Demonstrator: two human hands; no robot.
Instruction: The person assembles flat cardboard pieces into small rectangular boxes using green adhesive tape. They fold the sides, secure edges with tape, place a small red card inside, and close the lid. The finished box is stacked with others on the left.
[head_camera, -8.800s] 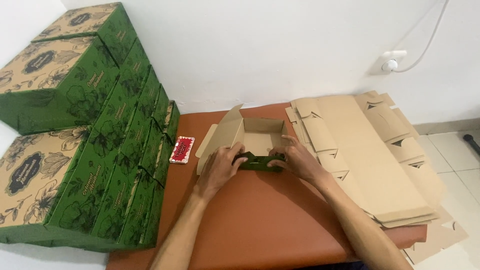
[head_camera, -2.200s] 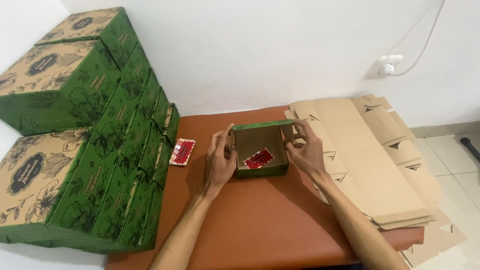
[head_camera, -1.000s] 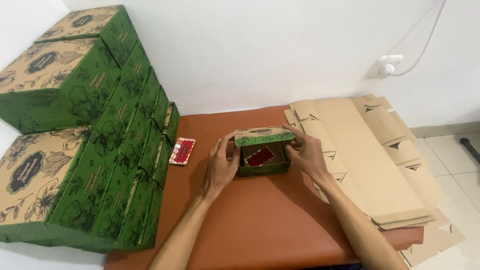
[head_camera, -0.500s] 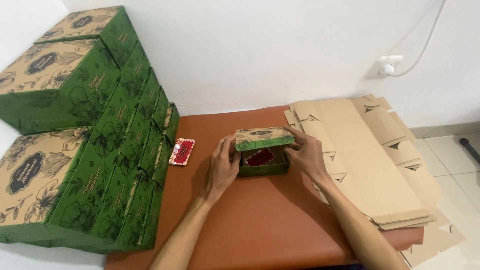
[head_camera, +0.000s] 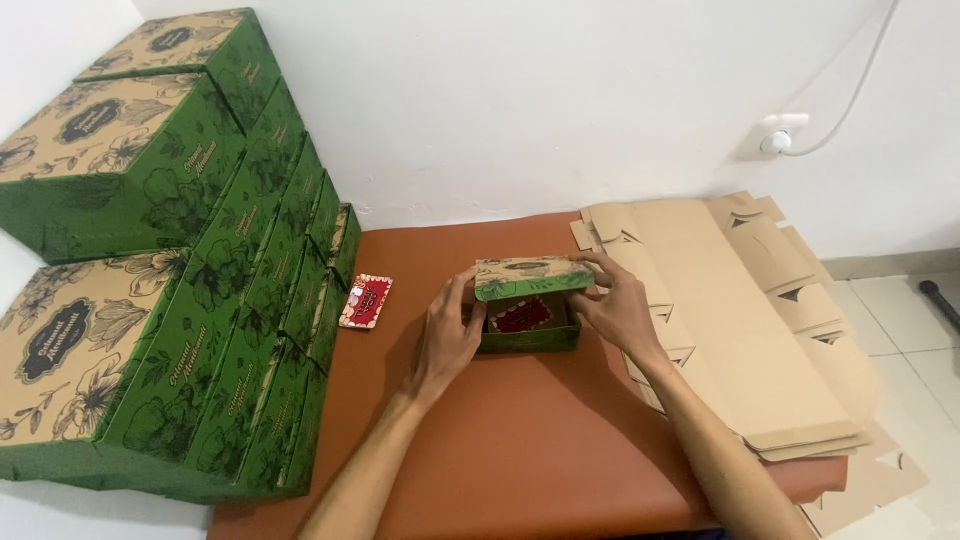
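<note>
A small green cardboard box (head_camera: 528, 338) stands on the brown table (head_camera: 520, 460). Its tan-topped lid (head_camera: 530, 275) is lowered most of the way, leaving a gap at the front. Through that gap a red card (head_camera: 520, 316) shows inside. My left hand (head_camera: 450, 335) grips the box's left side with the thumb up on the lid's corner. My right hand (head_camera: 620, 305) holds the right side, fingers on the lid's right edge.
Stacks of finished green boxes (head_camera: 170, 280) fill the left side. A second red card (head_camera: 366, 300) lies on the table beside them. A pile of flat unfolded cardboard blanks (head_camera: 740, 320) lies at the right, overhanging the table. A wall socket (head_camera: 778, 134) with a cable is above.
The box went from a half-folded blank to an upright box with a red card inside. Over the last second the lid has swung down further toward the front.
</note>
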